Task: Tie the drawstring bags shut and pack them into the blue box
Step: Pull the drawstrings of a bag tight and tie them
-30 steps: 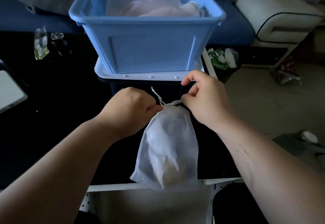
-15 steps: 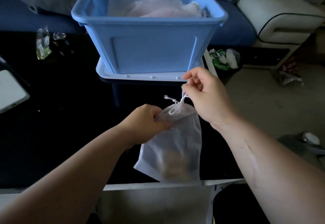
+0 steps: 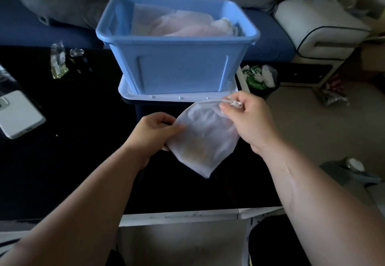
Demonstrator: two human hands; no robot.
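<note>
Closure of the right grip (image 3: 250,119) is confirmed: thumb and fingers pinch the gathered neck and cord end of the drawstring bag (image 3: 206,136). The left grip (image 3: 154,132) is likewise clamped, with its fingers curled on the bag's lower left edge. The bag hangs tilted between the two and appears to be held clear of the black counter (image 3: 83,161); a yellowish fill shows through the fabric. Just beyond stands the blue box (image 3: 179,65), resting on a pale lid (image 3: 131,90) and holding other pale bags (image 3: 183,25).

Assessment: tying looks finished or nearly so, though the knot is hidden in the fingers. Packing is the step in hand. The next move calls for lifting the bag over the near rim and releasing it onto the pile.
</note>
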